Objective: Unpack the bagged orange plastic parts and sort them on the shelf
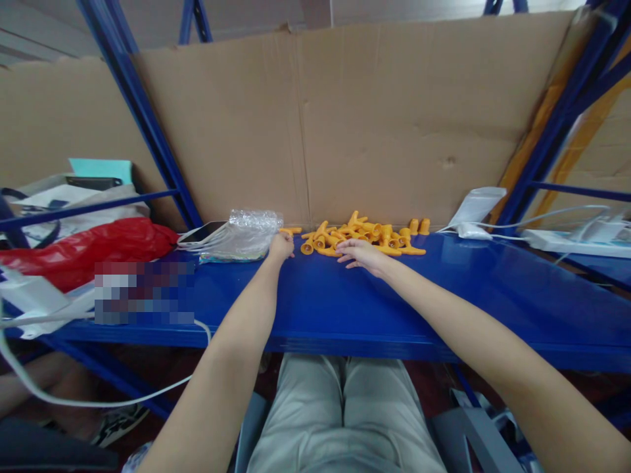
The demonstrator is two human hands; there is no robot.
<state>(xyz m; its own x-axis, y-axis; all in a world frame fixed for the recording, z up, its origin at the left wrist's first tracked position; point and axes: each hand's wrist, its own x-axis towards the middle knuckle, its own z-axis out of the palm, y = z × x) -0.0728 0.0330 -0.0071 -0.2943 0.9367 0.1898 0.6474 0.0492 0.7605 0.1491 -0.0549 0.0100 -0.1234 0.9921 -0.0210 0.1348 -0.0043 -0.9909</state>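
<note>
A heap of small orange plastic parts (367, 235) lies on the blue shelf (444, 289) against a cardboard wall. My left hand (280, 247) is at the heap's left edge, fingers curled into a loose fist; what it holds is hidden. Just right of it a single orange part (307, 247) lies apart from the pile. My right hand (362, 254) rests at the heap's front edge, fingers stretched out and touching the nearest parts. A clear plastic bag (249, 234) lies right beside my left hand.
A phone (202, 232) with white cable sits left of the bag, beyond it a red bag (93, 248). A white pouch (476, 207) and a power strip (572, 242) lie at right. Blue rack posts (148, 125) stand on both sides. My legs show below the shelf edge.
</note>
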